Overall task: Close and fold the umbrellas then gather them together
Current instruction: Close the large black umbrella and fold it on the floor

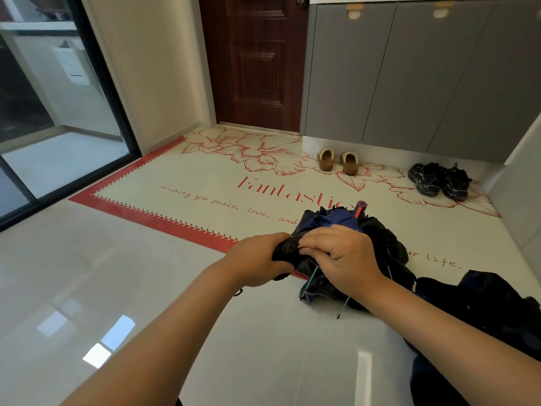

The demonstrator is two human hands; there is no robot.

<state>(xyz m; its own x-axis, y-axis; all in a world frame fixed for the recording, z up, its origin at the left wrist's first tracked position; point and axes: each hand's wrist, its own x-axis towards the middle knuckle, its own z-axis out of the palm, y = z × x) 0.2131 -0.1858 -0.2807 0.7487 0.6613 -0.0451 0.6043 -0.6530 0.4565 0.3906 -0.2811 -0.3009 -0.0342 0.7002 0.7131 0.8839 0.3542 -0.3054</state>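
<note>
- On floor mat [205,183] edge: half-collapsed blue-black umbrella [336,219]; second dark umbrella [483,303] heaped near right (probably).
- Gripped by left hand [257,259], fingers curled round bunched canopy; right hand [342,253] pinching folds.
- Smooth pleats one way, tuck ribs, then wrap.

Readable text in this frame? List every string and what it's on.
"Fantastic": large red script on the floor mat; its last letter is partly hidden by the umbrella.
"Wishing you peace, love, and": smaller red script on the mat, below; it runs under the umbrella.
"ur life.": end of the same line, right of the umbrella.
The white sheet behind the glass door: too blurred to read.
</note>
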